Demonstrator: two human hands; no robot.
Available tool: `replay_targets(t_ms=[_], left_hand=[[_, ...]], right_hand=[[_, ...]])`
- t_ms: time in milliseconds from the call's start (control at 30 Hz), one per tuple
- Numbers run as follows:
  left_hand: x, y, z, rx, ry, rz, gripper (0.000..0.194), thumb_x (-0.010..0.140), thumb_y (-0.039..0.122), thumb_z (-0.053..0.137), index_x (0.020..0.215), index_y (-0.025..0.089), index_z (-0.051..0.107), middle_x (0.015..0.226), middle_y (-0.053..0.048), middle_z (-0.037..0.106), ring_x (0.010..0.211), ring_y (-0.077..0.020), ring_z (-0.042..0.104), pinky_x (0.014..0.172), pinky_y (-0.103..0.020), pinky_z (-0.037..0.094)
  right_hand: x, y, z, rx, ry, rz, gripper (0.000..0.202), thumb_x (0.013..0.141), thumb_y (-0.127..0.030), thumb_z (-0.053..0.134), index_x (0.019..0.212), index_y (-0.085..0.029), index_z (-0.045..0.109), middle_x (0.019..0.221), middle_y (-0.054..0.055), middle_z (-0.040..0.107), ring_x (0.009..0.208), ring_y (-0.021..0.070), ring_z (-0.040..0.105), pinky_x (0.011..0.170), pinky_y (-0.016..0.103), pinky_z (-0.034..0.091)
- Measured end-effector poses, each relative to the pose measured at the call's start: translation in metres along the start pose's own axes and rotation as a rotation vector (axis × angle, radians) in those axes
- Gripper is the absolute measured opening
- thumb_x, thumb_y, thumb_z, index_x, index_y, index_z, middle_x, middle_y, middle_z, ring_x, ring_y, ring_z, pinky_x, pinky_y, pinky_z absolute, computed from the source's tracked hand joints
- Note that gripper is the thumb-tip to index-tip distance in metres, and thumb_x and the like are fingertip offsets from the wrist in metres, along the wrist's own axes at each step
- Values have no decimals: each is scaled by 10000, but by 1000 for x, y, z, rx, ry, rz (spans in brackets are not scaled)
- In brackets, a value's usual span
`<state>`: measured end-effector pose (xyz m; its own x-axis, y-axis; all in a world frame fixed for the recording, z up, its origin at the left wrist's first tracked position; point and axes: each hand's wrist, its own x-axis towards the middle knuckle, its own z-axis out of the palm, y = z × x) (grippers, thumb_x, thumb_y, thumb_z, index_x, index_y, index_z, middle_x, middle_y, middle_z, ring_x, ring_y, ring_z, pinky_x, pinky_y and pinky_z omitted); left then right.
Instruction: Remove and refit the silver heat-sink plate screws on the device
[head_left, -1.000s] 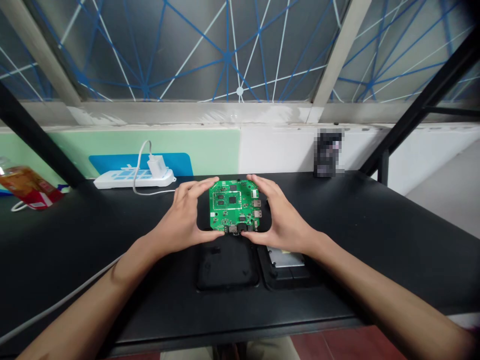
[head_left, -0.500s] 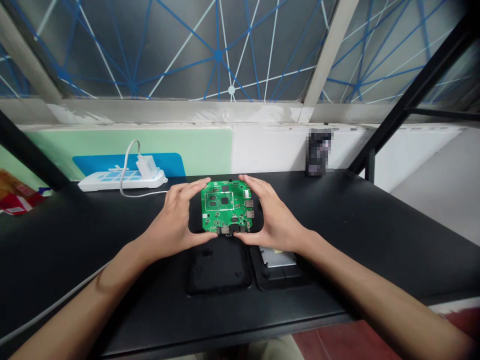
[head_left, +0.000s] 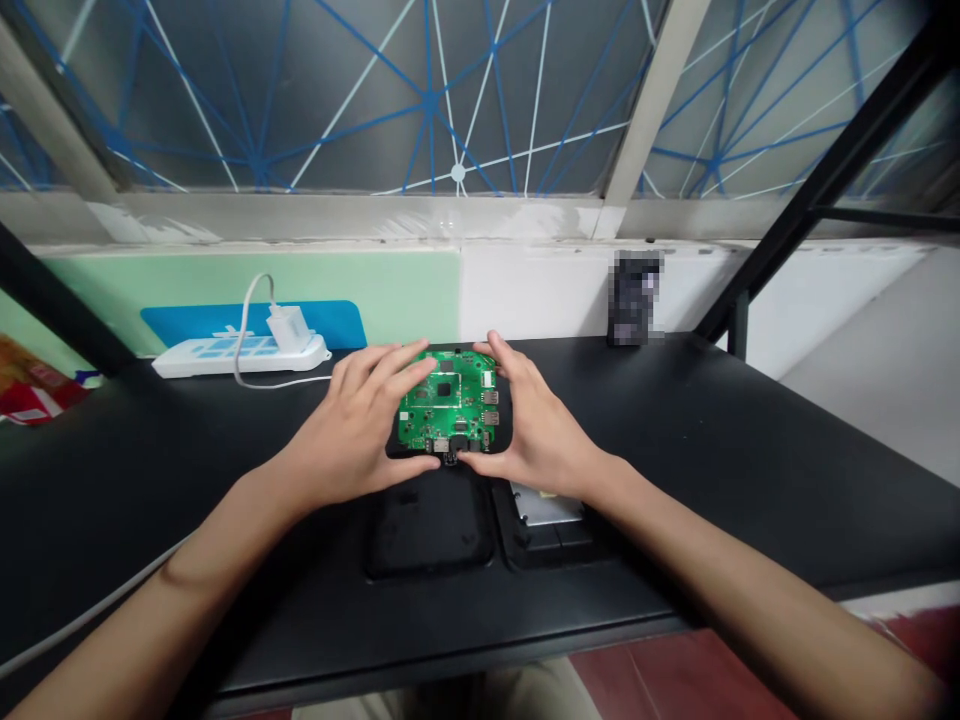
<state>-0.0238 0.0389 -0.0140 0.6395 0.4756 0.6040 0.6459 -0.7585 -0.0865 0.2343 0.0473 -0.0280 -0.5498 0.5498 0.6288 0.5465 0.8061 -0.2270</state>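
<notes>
A green circuit board [head_left: 444, 405] is held up between both hands, its chips and metal ports facing me. My left hand [head_left: 352, 425] grips its left side, fingers reaching over the upper left corner and thumb at the bottom edge. On the right side, my right hand [head_left: 536, 425] holds the board, with its thumb under the lower edge and its fingers at the top. Below the board a black square cover [head_left: 429, 530] lies on the desk. Beside it to the right is a black casing [head_left: 555, 550] with a silver metal plate [head_left: 549, 507], partly hidden by my right hand.
A white power strip [head_left: 202, 358] with a plugged-in white adapter [head_left: 289, 328] and cable stands at the back left of the black desk [head_left: 720, 460]. A red packet [head_left: 34, 390] lies far left. A blurred dark object [head_left: 634, 300] stands at the back right.
The fingers of my left hand have moved right, over the board's upper left corner. The board sits slightly higher and further left in view, and the whole view has shifted a little.
</notes>
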Motion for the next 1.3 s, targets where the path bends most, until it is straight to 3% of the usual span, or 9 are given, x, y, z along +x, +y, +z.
replay_targets(t_ms=[133,333,667,767,900,1000,1133,1300], left_hand=[[13,6,2,48,-30,15,1039,742,450,834,1542,232,207,1469,-184,496,1288,-434,473,1119,-642,320],[4,13,7,69,-12,-49,1038,789,437,791,1574,239,143,1543,-174,433,1365,-416,429,1176,-620,273],[2,20,3,71,-51,-11,925,832,359,738,1548,167,183,1523,-206,431,1392,-403,418,1208,-609,252],[3,21,3,24,-5,-22,931,800,312,771,1533,184,213,1485,-200,458,1372,-404,431,1192,-612,288],[1,19,4,-113,87,-84,1009,746,334,843,1535,235,223,1454,-181,455,1343,-402,448,1140,-606,388],[-2,17,6,-254,138,-167,1073,717,384,879,1544,264,205,1468,-170,426,1369,-403,437,1135,-605,415],[-4,16,6,-504,131,-272,1140,689,450,904,1541,288,163,1528,-182,359,1411,-396,430,1174,-613,380],[-2,25,4,-784,92,-312,1189,660,384,940,1522,330,122,1545,-162,368,1451,-379,398,1207,-589,355]], right_hand=[[0,-1,1,-8,6,-4,1236,768,-400,781,1595,-276,-129,1583,186,348,1440,396,397,1146,665,414],[1,-7,-1,-38,-24,-42,1208,785,-412,763,1598,-266,-119,1588,190,346,1454,393,380,1138,650,434],[-3,-18,-2,-114,2,-165,1036,901,-406,644,1612,-211,-85,1557,204,361,1441,362,382,1128,637,455],[-3,-18,-4,-67,-4,-139,1112,879,-440,682,1605,-220,-131,1589,210,317,1474,369,342,1150,637,432],[-3,-17,-2,162,48,-53,1385,718,-620,791,1576,-247,-230,1659,216,187,1527,405,260,1170,658,393],[-4,-13,1,302,68,-15,1446,663,-667,804,1569,-259,-247,1655,212,218,1529,379,284,1188,627,384],[-5,-8,4,356,-25,-3,1513,609,-660,843,1568,-247,-251,1665,218,214,1537,372,281,1220,613,332],[-3,-8,6,347,-143,18,1502,627,-635,846,1568,-235,-254,1674,243,183,1549,379,251,1216,635,314]])
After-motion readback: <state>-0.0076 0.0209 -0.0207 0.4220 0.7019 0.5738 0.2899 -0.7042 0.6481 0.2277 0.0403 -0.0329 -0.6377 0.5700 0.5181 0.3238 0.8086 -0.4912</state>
